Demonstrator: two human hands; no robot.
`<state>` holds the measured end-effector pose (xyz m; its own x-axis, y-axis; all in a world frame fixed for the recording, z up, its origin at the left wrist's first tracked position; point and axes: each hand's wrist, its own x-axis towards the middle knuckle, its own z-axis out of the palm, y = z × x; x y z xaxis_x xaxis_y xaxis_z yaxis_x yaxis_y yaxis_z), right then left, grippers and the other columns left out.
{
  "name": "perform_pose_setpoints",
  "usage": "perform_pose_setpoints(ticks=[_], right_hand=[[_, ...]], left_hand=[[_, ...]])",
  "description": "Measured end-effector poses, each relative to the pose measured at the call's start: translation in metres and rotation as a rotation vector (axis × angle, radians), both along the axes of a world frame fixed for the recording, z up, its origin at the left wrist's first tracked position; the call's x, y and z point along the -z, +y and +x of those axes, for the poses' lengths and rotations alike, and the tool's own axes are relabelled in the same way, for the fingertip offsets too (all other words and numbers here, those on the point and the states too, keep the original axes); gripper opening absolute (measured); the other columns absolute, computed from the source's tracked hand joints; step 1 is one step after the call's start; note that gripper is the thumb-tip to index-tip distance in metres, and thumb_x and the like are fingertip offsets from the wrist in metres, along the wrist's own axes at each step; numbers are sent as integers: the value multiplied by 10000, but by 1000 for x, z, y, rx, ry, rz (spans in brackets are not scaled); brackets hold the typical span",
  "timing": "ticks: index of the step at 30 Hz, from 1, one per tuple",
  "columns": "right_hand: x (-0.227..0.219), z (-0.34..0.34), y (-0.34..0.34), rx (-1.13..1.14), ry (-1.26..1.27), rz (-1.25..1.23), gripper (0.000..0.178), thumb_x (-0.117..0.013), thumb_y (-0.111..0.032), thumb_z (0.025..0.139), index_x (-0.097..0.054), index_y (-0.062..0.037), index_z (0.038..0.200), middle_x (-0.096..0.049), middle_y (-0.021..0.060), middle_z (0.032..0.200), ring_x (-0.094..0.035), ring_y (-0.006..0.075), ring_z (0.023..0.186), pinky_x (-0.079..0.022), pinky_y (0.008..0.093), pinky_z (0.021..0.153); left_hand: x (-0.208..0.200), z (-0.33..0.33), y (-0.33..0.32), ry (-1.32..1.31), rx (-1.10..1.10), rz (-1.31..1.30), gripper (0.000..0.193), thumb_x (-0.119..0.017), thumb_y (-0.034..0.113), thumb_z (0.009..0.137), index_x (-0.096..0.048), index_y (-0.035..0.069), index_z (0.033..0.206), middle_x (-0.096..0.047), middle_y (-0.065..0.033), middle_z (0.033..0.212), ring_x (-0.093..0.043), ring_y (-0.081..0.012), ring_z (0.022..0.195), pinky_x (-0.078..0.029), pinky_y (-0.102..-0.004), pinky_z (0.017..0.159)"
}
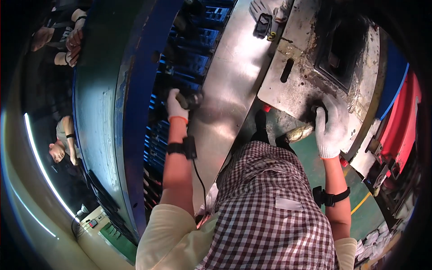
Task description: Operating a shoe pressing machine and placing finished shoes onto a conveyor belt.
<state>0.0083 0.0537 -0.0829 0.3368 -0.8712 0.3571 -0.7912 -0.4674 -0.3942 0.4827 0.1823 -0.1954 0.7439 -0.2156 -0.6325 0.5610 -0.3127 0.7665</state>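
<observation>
My left hand, in a white knit glove with an orange cuff, is closed round a dark, stubby cylindrical piece. It hovers over the left edge of a shiny metal ledge, beside the blue-lit rack. The far end of that piece is blurred. My right hand, gloved alike, lies at the near edge of a stained metal plate. Its thumb and fingers curl about a small black rounded piece, mostly hidden by the glove. A black-framed opening lies just beyond that hand.
A long metal ledge runs between the blue rack and the plate. Gloves and a black device lie at its far end. Red machine parts stand at right. Two people are beyond the left-hand blue beam.
</observation>
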Motion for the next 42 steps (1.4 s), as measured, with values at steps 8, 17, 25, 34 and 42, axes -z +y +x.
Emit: perform_pose_setpoints(ticks=[8,17,25,34,42], right_hand=[[-6,16,-5,-76,69,25,227,-709,-72,891,-740,-72,1116,-742,134,1109,-674,362,1108,-500,462,1009],[-3,12,-1,-37,119,64,227,-697,-52,897,-752,-54,1117,-744,144,1111,-679,354,1112,-500,462,1014],[-1,12,-2,-74,130,127,238,-658,-57,959,-733,-35,1184,-730,147,1152,-662,340,1126,-485,443,1041],[-8,12,0,-23,129,106,201,-674,-81,932,-749,-54,1116,-745,129,1112,-677,329,1073,-499,433,993],[-30,66,12,-583,-436,500,732,-772,-281,873,-494,5,1487,-485,262,1502,-451,429,1423,-374,478,1197]], left_hand=[[100,163,-8,-605,125,75,660,-839,280,852,-603,-8,1397,-636,-140,1401,-613,-269,1194,-486,-407,1021],[63,105,28,-935,85,1126,929,-619,704,908,-507,-14,1487,-513,-271,1537,-398,-398,1498,-345,-553,1198],[109,200,160,163,-204,244,404,-686,493,906,-695,244,1224,-727,-25,1142,-657,-283,1030,-505,-516,882],[-3,9,166,496,-630,-842,557,-707,110,804,-591,-15,1335,-635,-211,1327,-577,-370,1278,-433,-642,1139],[-91,-168,42,678,408,-904,909,-716,347,799,-388,19,1581,-455,-212,1562,-451,-385,1430,-358,-527,1223]])
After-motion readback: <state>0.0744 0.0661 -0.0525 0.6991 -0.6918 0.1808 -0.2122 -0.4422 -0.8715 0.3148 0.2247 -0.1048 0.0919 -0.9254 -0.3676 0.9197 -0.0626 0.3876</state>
